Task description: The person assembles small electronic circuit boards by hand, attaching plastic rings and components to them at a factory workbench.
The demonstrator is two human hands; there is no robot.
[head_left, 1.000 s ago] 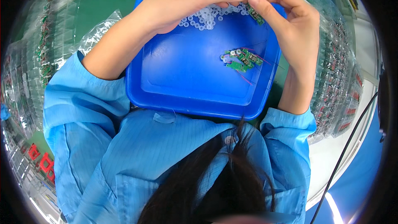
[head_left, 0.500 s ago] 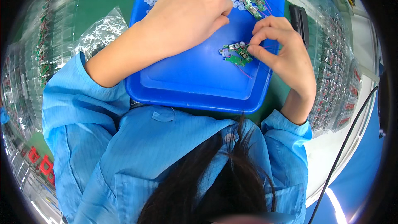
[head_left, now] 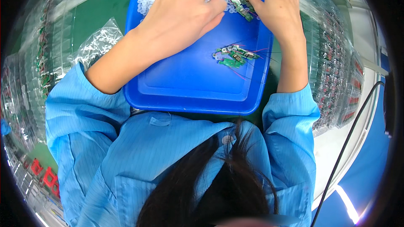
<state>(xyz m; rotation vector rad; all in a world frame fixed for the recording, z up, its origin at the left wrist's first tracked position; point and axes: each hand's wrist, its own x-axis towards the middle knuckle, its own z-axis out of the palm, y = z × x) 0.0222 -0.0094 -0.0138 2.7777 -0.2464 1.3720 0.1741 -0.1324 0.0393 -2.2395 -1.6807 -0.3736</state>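
Observation:
In the upper part of a blue tray [head_left: 191, 106], my left hand [head_left: 183, 12] is closed over a pile of small translucent caps [head_left: 146, 0]. A tiny whitish spot shows between its curled fingers, but what it holds is hidden. My right hand [head_left: 275, 6] reaches the tray's upper right, thumb and forefinger apart at a cluster of small green circuit boards [head_left: 240, 5] with thin wires. A second group of green circuit boards [head_left: 232, 59] lies untouched in the tray's middle right, its dark and pink wires trailing to the right.
A clear plastic bag [head_left: 101, 38] lies left of the tray on the green surface [head_left: 90, 14]. Stacked clear packs of parts [head_left: 336, 67] stand to the right, more [head_left: 25, 84] to the left. Red plastic pieces [head_left: 49, 178] lie at lower left. A black cable [head_left: 347, 143] runs along the right.
My right hand has let go of a board at the lower group and moved up to the upper cluster. The tray sits slightly further left in view. My left hand stays over the caps.

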